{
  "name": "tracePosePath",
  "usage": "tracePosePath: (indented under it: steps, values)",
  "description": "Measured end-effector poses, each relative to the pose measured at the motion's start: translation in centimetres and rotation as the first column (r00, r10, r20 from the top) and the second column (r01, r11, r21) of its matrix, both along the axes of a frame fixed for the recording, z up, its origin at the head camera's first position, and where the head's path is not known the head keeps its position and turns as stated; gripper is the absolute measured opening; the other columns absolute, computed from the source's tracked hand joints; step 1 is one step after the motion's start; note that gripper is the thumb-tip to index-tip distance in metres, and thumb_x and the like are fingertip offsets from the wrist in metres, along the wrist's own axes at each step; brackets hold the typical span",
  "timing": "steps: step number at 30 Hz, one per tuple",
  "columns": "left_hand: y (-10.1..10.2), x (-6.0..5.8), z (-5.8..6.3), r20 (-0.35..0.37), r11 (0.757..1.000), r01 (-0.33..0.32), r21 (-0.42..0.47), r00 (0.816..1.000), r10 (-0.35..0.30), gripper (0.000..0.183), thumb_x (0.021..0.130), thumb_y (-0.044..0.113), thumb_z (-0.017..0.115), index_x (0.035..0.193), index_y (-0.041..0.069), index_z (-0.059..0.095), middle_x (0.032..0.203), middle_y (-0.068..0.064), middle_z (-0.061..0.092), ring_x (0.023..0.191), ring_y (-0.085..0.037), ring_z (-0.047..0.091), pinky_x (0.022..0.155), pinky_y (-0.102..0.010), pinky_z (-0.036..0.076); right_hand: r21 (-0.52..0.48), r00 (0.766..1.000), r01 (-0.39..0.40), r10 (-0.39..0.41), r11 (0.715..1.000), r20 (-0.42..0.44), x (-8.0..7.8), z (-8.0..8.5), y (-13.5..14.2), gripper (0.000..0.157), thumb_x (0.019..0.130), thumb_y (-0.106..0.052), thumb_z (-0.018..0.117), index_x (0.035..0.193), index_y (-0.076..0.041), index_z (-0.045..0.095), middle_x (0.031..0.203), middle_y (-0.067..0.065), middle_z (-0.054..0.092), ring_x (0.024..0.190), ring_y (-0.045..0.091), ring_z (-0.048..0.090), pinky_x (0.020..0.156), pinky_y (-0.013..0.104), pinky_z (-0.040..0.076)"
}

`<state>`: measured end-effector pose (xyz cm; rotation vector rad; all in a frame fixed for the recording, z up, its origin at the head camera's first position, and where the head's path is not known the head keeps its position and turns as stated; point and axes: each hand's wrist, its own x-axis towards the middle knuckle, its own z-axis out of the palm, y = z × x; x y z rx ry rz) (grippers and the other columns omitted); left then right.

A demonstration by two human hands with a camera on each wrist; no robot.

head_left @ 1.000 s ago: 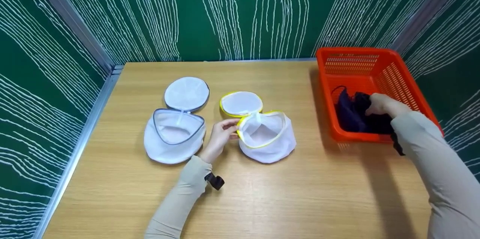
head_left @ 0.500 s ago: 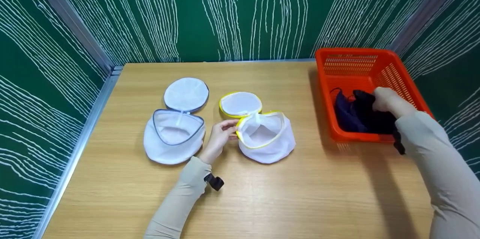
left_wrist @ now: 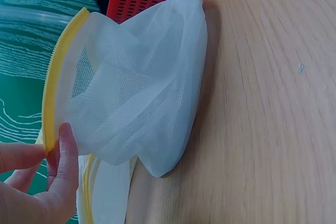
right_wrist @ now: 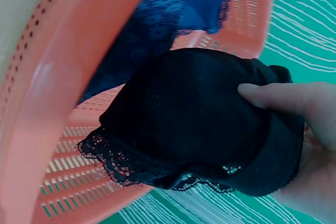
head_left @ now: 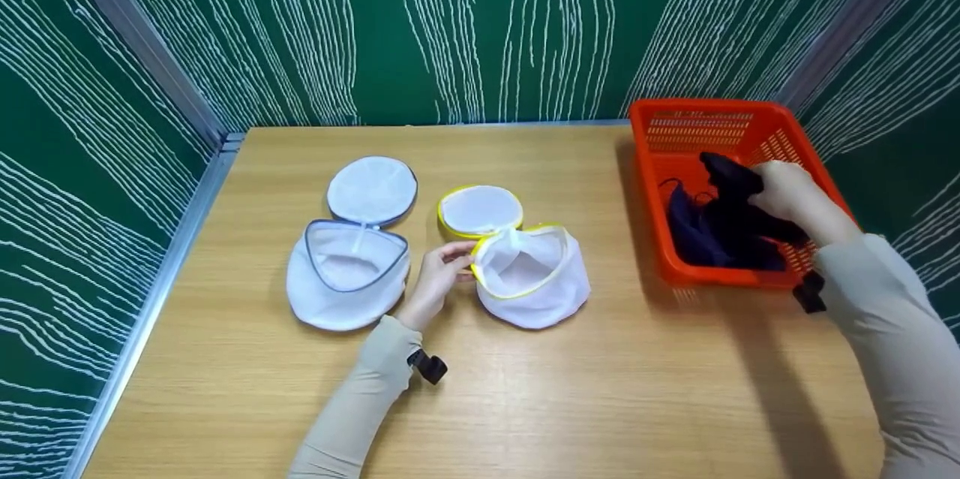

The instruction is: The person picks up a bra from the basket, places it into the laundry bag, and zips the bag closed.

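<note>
My left hand (head_left: 437, 276) pinches the yellow zippered rim of a white mesh laundry bag (head_left: 536, 306), whose mouth gapes with its round lid folded back. The left wrist view shows thumb and fingers on the yellow zipper edge (left_wrist: 58, 82). Over the orange basket (head_left: 735, 278), my right hand (head_left: 787, 190) grips a black bra (head_left: 727, 175). In the right wrist view, the thumb lies on the smooth cup of the black bra (right_wrist: 194, 108), which has a lace edge. A dark blue lace bra (head_left: 694, 227) lies in the basket beneath.
Left of my left hand lies a second white mesh laundry bag (head_left: 341, 310) with a grey-blue zipper, its lid folded back. A green wall (head_left: 495, 28) with white lines bounds the back of the wooden table (head_left: 570, 404).
My right hand has risen and shifted slightly right, lifting the black bra higher out of the pile in the basket. The left hand stays on the yellow rim.
</note>
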<state>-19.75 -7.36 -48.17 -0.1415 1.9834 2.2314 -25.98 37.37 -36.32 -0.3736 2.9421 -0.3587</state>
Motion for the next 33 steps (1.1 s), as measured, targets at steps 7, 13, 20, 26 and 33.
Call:
tracePosePath:
  steps: [7,13,20,26,33]
  values:
    - [0.0,0.0,-0.2,-0.011,1.0,-0.004,0.005,1.0,0.004,0.027,0.082,-0.006,0.05,0.108,-0.012,0.055,0.091,-0.01,0.061,0.065,-0.01,0.056,0.065,-0.035,0.053,-0.033,0.996,0.035,-0.038,0.999,-0.082,0.8,1.2,-0.4,0.03,0.079,0.0,0.055,0.103,0.017,0.05,0.095,0.038,0.05,0.082,0.047,0.049,0.07,0.057,0.039]
    - [-0.1,0.0,-0.3,-0.013,1.0,-0.004,0.009,1.0,0.004,0.028,0.083,-0.007,0.05,0.11,-0.012,0.054,0.095,-0.013,0.061,0.069,-0.011,0.056,0.071,-0.041,0.052,-0.089,0.979,0.024,-0.041,0.996,-0.199,1.8,2.6,-1.1,0.031,0.079,0.001,0.057,0.104,0.018,0.049,0.096,0.038,0.05,0.083,0.048,0.049,0.071,0.058,0.04]
    - [-0.1,0.1,-0.2,-0.018,1.0,-0.01,0.018,1.0,0.011,0.028,0.083,-0.007,0.049,0.11,-0.012,0.054,0.096,-0.014,0.061,0.07,-0.011,0.056,0.069,-0.038,0.052,-0.185,0.963,0.025,-0.074,0.982,-0.26,3.0,4.2,-2.6,0.028,0.081,0.0,0.056,0.105,0.014,0.051,0.094,0.035,0.053,0.074,0.041,0.052,0.063,0.053,0.043]
    - [0.1,0.0,-0.4,-0.018,1.0,-0.014,0.012,1.0,0.014,0.028,0.082,-0.007,0.05,0.11,-0.013,0.053,0.098,-0.017,0.06,0.072,-0.012,0.056,0.066,-0.035,0.053,-0.228,0.944,-0.012,-0.064,0.974,-0.323,4.0,5.1,-4.2,0.025,0.081,-0.001,0.058,0.103,0.01,0.055,0.091,0.03,0.056,0.067,0.027,0.055,0.051,0.022,0.043]
    - [-0.1,0.1,-0.9,-0.091,0.998,0.002,0.058,0.996,0.004,0.023,0.081,-0.002,0.055,0.103,-0.005,0.061,0.093,-0.015,0.062,0.071,-0.015,0.059,0.062,-0.03,0.053,-0.308,0.917,-0.093,-0.039,0.947,-0.397,4.8,5.4,-6.2,0.023,0.079,-0.001,0.062,0.101,0.006,0.059,0.091,0.025,0.059,0.063,-0.014,0.038,0.051,0.003,0.033]
